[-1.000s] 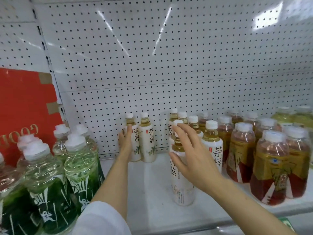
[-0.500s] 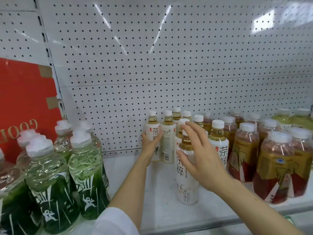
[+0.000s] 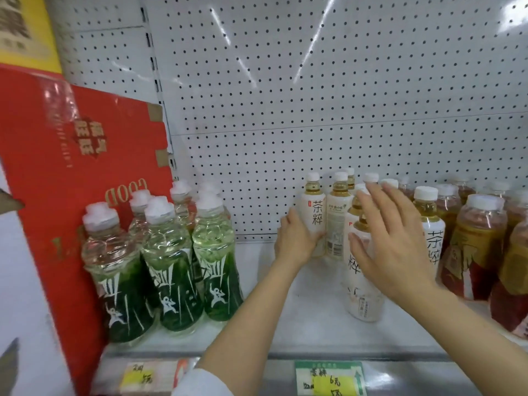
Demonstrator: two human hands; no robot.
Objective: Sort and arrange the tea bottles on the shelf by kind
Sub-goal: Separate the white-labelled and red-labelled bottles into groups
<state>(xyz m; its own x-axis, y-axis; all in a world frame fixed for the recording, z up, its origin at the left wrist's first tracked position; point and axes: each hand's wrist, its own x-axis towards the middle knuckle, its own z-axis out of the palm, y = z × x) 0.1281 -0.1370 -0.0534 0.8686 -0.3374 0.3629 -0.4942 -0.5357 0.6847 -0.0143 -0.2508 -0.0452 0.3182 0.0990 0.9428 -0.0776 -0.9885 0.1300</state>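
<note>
**Shelf stock: white-label tea, regrouping in hand**

Along the back edge of the shelf (image 3: 314, 332), against the pegboard (image 3: 314, 95), we list the following.

Item 1. Two white-label tea bottles (image 3: 314, 221), upright and side by side at the back edge near the middle. Our left hand (image 3: 295, 241) cups the left one from its left side, fingers curled round the body. The pair stands just beside the main white-label cluster.

Item 2. White-label cluster, middle to right. The front bottle (image 3: 363, 287) stands nearest the front edge, forward of the rest. Our right hand (image 3: 397, 247) lies over its neck and shoulder with the fingers straight and spread apart, touching rather than clamping.

Item 3. Green-label bottles (image 3: 171, 270), grouped at the left end, beside a red carton (image 3: 71, 181) leaning upright.

Item 4. Amber bottles with yellow-and-red labels (image 3: 477, 247), grouped at the right end, touching the white-label cluster.

Item 5. Price tags (image 3: 328, 378) on the front rail.

Step in hand, as we judge it: gathering the stray white-label pair into its own kind. Next move calls for closing the last small gap at the back edge, keeping both bottles upright, while the right hand steadies the front bottle so it is not knocked over. Labels want turning forward; one of the pair shows its barcode side.
</note>
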